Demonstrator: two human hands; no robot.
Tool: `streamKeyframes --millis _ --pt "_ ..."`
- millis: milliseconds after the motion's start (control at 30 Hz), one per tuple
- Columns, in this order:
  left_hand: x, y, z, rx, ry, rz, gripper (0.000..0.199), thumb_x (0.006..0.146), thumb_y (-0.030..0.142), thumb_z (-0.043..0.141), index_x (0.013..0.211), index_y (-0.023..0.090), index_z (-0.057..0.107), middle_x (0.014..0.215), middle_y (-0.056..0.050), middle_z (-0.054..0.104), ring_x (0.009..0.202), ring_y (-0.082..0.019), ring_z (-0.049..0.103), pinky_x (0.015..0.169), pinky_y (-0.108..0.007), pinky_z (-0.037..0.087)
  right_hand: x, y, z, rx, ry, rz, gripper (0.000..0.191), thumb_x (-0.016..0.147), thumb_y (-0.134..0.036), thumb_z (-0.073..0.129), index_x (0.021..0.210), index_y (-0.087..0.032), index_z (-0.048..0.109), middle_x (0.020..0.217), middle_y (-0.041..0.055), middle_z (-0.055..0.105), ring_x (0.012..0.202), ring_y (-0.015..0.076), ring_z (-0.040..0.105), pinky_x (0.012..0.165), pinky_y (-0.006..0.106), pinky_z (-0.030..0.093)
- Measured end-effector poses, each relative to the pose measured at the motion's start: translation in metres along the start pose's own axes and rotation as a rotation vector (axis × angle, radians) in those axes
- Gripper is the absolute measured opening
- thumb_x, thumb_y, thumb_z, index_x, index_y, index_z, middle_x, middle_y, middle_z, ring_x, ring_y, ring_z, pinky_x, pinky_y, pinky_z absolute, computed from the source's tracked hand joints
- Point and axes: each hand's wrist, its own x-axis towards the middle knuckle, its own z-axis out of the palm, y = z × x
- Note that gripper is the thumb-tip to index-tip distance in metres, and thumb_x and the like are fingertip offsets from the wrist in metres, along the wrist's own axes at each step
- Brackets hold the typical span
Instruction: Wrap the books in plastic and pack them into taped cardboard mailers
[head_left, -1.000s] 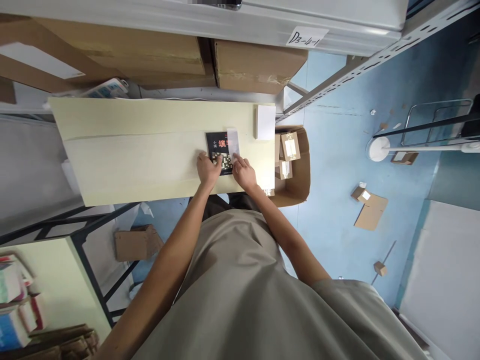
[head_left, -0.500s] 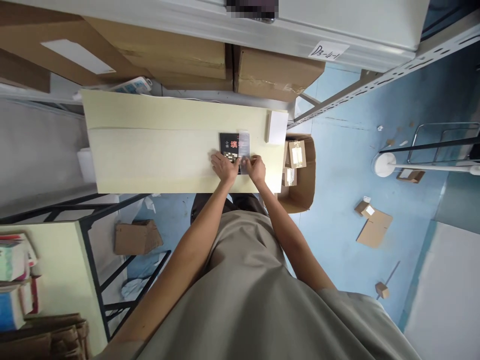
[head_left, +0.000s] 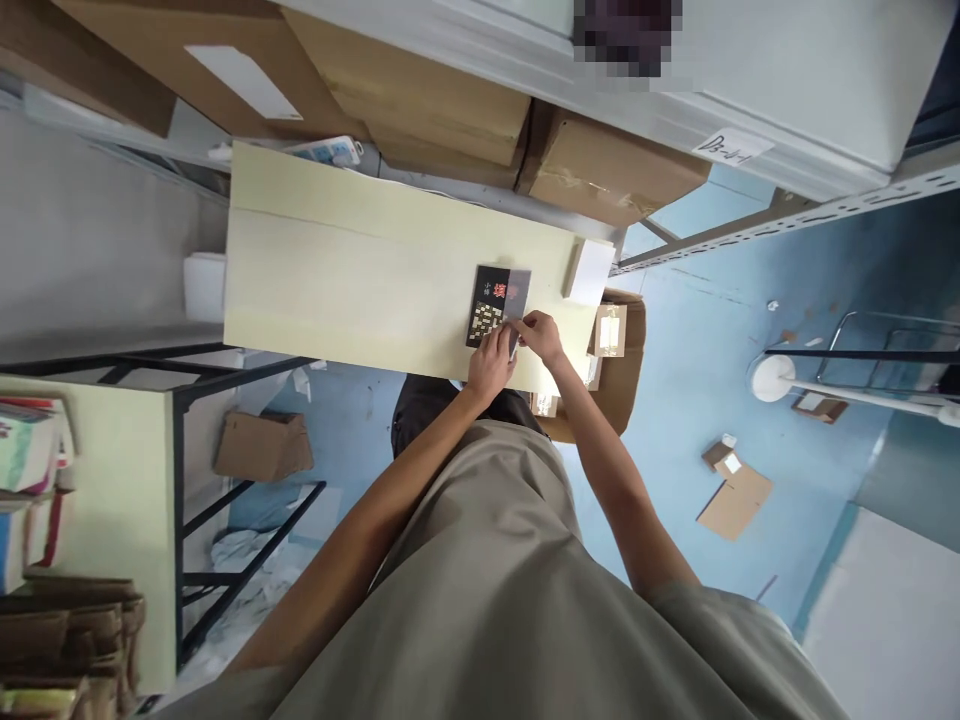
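A black book (head_left: 489, 290) with red characters and a pale block pattern on its cover lies on the cream tabletop. A greyish, see-through sheet (head_left: 517, 297) covers the right part of the cover. My left hand (head_left: 493, 362) rests at the book's lower edge, fingers stretched out and lying on the cover. Just beside it, at the lower right edge, my right hand (head_left: 538, 335) has its thumb and finger pinched together on the see-through sheet. The fingers partly hide the bottom of the book.
A white stack (head_left: 589, 271) sits at the table's (head_left: 337, 280) right end. An open carton (head_left: 634, 370) holding small boxes stands on the floor beside it. Behind the table is a shelf (head_left: 720, 100) with large cardboard boxes (head_left: 420, 90). Another table (head_left: 124, 470) with books stands at left.
The view has shifted and tilted. My left hand has moved from the cover's left side towards its lower right, close to my right hand, uncovering the block pattern.
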Motion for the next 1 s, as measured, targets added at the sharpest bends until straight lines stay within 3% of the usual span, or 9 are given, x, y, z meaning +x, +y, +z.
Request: streamKeyframes --millis 67,133,233,300,400,500,667,800,1000 --pt "-0.001 -0.004 -0.001 -0.023 -0.04 -0.039 0.055 0.102 0.026 0.055 0.156 0.019 0.059 0.158 -0.019 0.06 0.142 -0.039 0.06 0.118 -0.053 0.048 -0.001 -0.005 -0.016 -0.087 0.008 -0.127 0.029 0.102 -0.044 0.063 0.098 -0.016 0.072 0.084 0.0124 0.078 0.079 0.0291 0.078 0.08 0.048 0.066" --pt "-0.002 -0.008 -0.005 -0.053 -0.063 -0.07 0.053 0.104 0.024 0.05 0.156 0.02 0.059 0.154 -0.019 0.064 0.136 -0.038 0.065 0.111 -0.052 0.052 0.003 -0.012 -0.033 -0.193 0.068 -0.326 0.031 0.105 -0.038 0.057 0.123 -0.017 0.072 0.117 0.0169 0.078 0.11 0.0343 0.077 0.096 0.057 0.065" --pt "-0.007 -0.008 -0.017 -0.112 -0.027 -0.11 0.051 0.105 0.026 0.049 0.154 0.021 0.06 0.145 -0.019 0.071 0.127 -0.037 0.071 0.104 -0.047 0.054 0.024 -0.026 -0.053 -0.289 0.057 -0.612 0.038 0.107 -0.029 0.052 0.143 -0.028 0.065 0.156 0.0097 0.061 0.154 0.0337 0.051 0.123 0.065 0.049" --pt "-0.012 -0.009 -0.029 -0.168 0.004 -0.132 0.047 0.105 0.03 0.052 0.15 0.022 0.064 0.138 -0.018 0.074 0.122 -0.036 0.073 0.103 -0.044 0.054 0.046 -0.036 -0.06 -0.302 -0.02 -0.708 0.033 0.107 -0.028 0.054 0.137 -0.031 0.069 0.162 0.004 0.057 0.162 0.031 0.04 0.13 0.065 0.04" --pt "-0.019 -0.018 -0.049 -0.269 0.037 -0.192 0.039 0.105 0.038 0.058 0.139 0.021 0.069 0.126 -0.018 0.078 0.113 -0.037 0.074 0.101 -0.044 0.053 0.082 -0.051 -0.062 -0.322 -0.128 -0.79 0.021 0.108 -0.038 0.06 0.116 -0.029 0.077 0.153 0.0023 0.064 0.158 0.0315 0.045 0.131 0.067 0.038" --pt "-0.024 -0.034 -0.065 -0.421 0.152 -0.28 0.037 0.103 0.047 0.064 0.13 0.021 0.067 0.115 -0.015 0.077 0.102 -0.033 0.075 0.096 -0.041 0.056 0.109 -0.075 -0.057 -0.401 -0.256 -0.82 0.034 0.105 -0.055 0.064 0.101 -0.024 0.079 0.131 0.0045 0.075 0.145 0.0332 0.059 0.126 0.069 0.04" --pt "-0.021 -0.057 -0.067 -0.775 0.315 -0.418 0.049 0.092 0.061 0.076 0.116 0.022 0.059 0.111 -0.01 0.072 0.102 -0.024 0.073 0.093 -0.037 0.062 0.123 -0.144 -0.04 -0.629 -0.439 -0.625 0.056 0.086 -0.06 0.086 0.123 -0.019 0.076 0.13 0.0086 0.075 0.131 0.0345 0.065 0.118 0.053 0.047" --pt "-0.018 -0.061 -0.054 -0.962 0.367 -0.588 0.042 0.092 0.055 0.078 0.111 0.024 0.057 0.104 -0.006 0.071 0.109 -0.022 0.075 0.101 -0.04 0.064 0.129 -0.187 -0.023 -0.813 -0.551 -0.56 0.067 0.084 -0.057 0.088 0.136 -0.02 0.069 0.132 0.0094 0.074 0.124 0.0318 0.066 0.108 0.042 0.051" --pt "-0.01 -0.079 -0.047 -0.911 0.383 -0.776 0.021 0.104 0.042 0.063 0.109 0.023 0.059 0.098 -0.005 0.072 0.103 -0.02 0.077 0.097 -0.042 0.068 0.14 -0.176 0.022 -0.886 -0.519 -0.486 0.05 0.092 -0.048 0.081 0.128 -0.016 0.07 0.125 0.0122 0.074 0.114 0.0304 0.067 0.103 0.041 0.053"
